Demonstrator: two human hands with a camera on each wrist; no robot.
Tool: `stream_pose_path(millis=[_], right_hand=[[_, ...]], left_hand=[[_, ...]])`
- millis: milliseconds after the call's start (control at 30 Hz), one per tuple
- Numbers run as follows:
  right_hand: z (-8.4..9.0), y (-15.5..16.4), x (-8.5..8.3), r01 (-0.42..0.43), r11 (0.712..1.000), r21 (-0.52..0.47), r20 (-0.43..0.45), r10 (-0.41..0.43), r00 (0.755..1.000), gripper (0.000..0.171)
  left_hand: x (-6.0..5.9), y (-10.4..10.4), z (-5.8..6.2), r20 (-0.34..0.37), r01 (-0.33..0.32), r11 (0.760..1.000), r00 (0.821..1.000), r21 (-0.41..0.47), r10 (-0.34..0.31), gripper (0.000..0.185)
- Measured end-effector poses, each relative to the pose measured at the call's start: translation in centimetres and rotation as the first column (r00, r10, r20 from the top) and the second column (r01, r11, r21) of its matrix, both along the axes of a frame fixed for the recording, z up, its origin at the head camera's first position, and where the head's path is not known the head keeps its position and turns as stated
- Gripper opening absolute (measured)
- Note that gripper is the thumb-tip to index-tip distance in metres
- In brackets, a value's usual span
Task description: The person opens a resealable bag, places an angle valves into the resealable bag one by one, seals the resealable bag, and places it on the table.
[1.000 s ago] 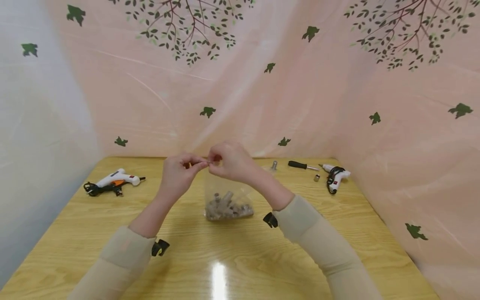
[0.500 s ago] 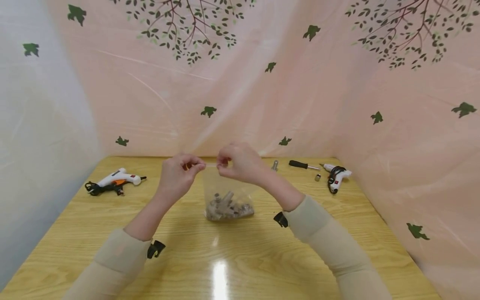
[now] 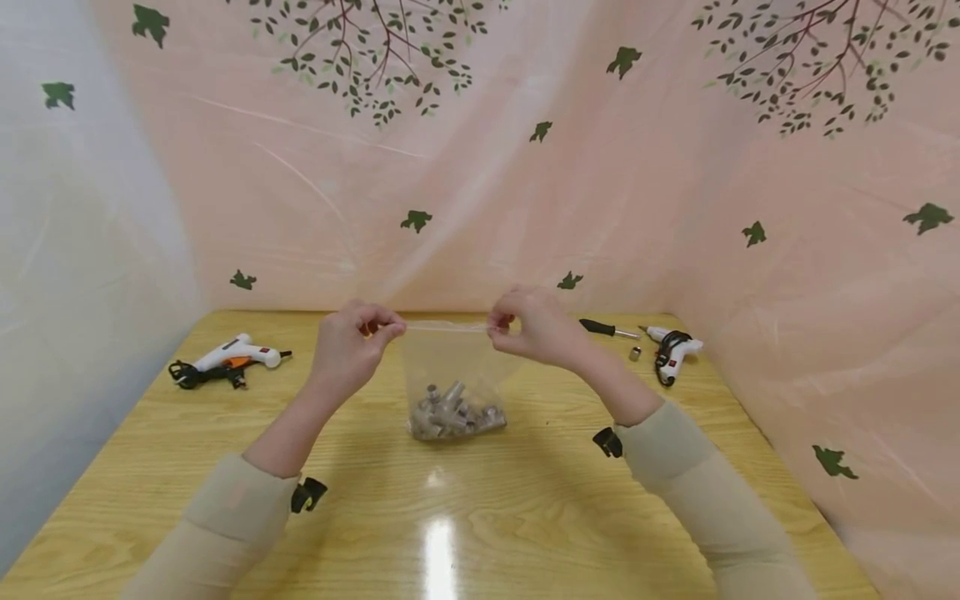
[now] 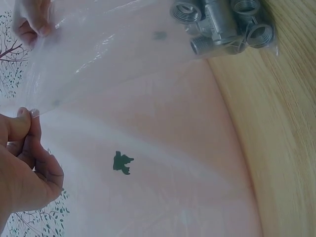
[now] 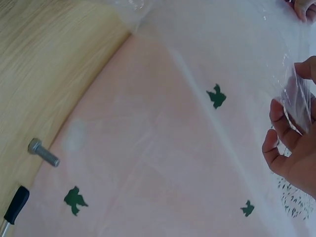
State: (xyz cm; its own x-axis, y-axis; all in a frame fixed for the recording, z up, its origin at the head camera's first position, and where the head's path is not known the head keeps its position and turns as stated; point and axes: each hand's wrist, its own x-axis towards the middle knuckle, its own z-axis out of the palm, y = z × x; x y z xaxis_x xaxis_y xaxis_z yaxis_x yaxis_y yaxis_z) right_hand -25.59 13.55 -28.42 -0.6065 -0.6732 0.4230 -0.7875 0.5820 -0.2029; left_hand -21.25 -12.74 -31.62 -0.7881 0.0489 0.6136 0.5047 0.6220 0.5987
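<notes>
Both hands, left [image 3: 348, 343] and right [image 3: 528, 327], pinch a clear bag [image 3: 450, 375] (metal fittings [image 3: 453, 412] inside) above a glossy wooden table [image 3: 480, 517], pink leaf-printed sheeting [image 3: 525, 167] behind.

Wooden table [image 3: 480, 533] carries a white-and-orange glue gun [image 3: 228, 361] with black cord at nine o'clock. At two o'clock lie a black-handled screwdriver [image 3: 607, 330], a small metal nut [image 3: 634, 353] and a second white glue gun [image 3: 671, 351]. A loose bolt [image 5: 43, 152] lies near the screwdriver, before a pink leaf-printed backdrop [image 3: 525, 167].
</notes>
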Motion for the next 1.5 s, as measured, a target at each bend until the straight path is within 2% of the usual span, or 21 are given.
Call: stream_pose_path(millis=[200, 600, 733, 833, 933, 1067, 1133, 1200, 1267, 1333, 1400, 1500], right_hand=[[0.0, 2.1, 0.2, 0.028, 1.0, 0.005, 0.02, -0.028, 0.999, 0.004], [-0.7, 5.5, 0.0, -0.015, 0.998, -0.066, 0.019, 0.017, 1.0, 0.004], [-1.2, 6.5, -0.1, -0.024, 0.993, -0.118, 0.039, 0.029, 0.999, 0.005], [-2.2, 7.3, 0.0, -0.058, 0.982, -0.18, 0.063, 0.071, 0.995, 0.011], [-3.8, 7.8, 0.1, -0.104, 0.972, -0.21, 0.144, 0.136, 0.98, 0.019], [-5.8, 6.9, 0.2, -0.172, 0.962, -0.21, 0.291, 0.23, 0.929, 0.034], [-6.4, 6.2, 0.2, -0.183, 0.957, -0.225, 0.329, 0.251, 0.91, 0.041], [-6.6, 5.5, 0.4, -0.178, 0.951, -0.254, 0.34, 0.261, 0.903, 0.045], [-6.1, 5.0, 0.8, -0.164, 0.948, -0.273, 0.336, 0.253, 0.907, 0.045], [-5.5, 4.5, 1.3, -0.158, 0.948, -0.278, 0.333, 0.249, 0.91, 0.046], [-4.8, 4.2, 1.7, -0.153, 0.949, -0.276, 0.34, 0.245, 0.908, 0.047], [-4.4, 3.8, 1.8, -0.147, 0.95, -0.276, 0.359, 0.244, 0.901, 0.048]], left_hand=[[-0.1, -0.2, -0.1, -0.014, -0.002, 1.0, 1.0, -0.007, 0.002, 0.005], [-0.2, -0.4, -0.1, -0.009, 0.006, 1.0, 1.0, -0.004, -0.006, 0.005], [-0.5, -0.6, -0.2, 0.0, 0.021, 1.0, 1.0, 0.0, -0.021, 0.006], [-0.8, -1.0, -0.3, 0.019, 0.014, 1.0, 1.0, 0.011, -0.014, 0.007], [-0.9, -1.3, -0.5, 0.034, 0.004, 1.0, 0.999, 0.025, -0.005, 0.006], [-0.9, -1.6, -1.0, 0.031, 0.027, 0.998, 0.999, 0.054, -0.029, 0.011], [-0.9, -1.9, -1.6, 0.03, 0.062, 0.993, 0.997, 0.098, -0.065, 0.017], [-0.6, -2.3, -2.5, 0.031, 0.13, 0.978, 0.99, 0.163, -0.137, 0.026], [-0.1, -2.7, -3.7, 0.032, 0.226, 0.956, 0.971, 0.187, -0.236, 0.038], [0.5, -3.1, -5.1, 0.091, 0.336, 0.929, 0.932, 0.153, -0.352, 0.045], [0.9, -3.3, -6.6, 0.215, 0.44, 0.894, 0.868, 0.084, -0.448, 0.052], [0.7, -3.2, -8.8, 0.429, 0.562, 0.827, 0.745, 0.01, -0.511, 0.065]])
